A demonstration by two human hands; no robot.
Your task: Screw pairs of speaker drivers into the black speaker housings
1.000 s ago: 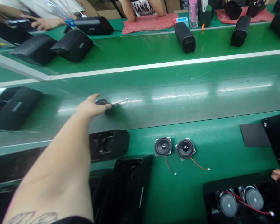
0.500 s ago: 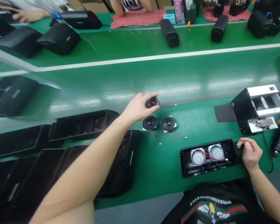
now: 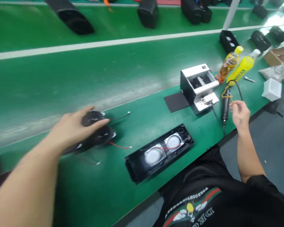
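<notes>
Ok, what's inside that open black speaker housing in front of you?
Inside the open black speaker housing: two round silver-backed speaker drivers side by side, with red wire across them. Anything beneath the drivers is covered.

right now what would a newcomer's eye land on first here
The left hand in the foreground, its grip closed on a small round speaker at the near edge of the green belt. Next, the open black case at centre with two silver speakers inside, then the right hand beside a black screwdriver.
</notes>
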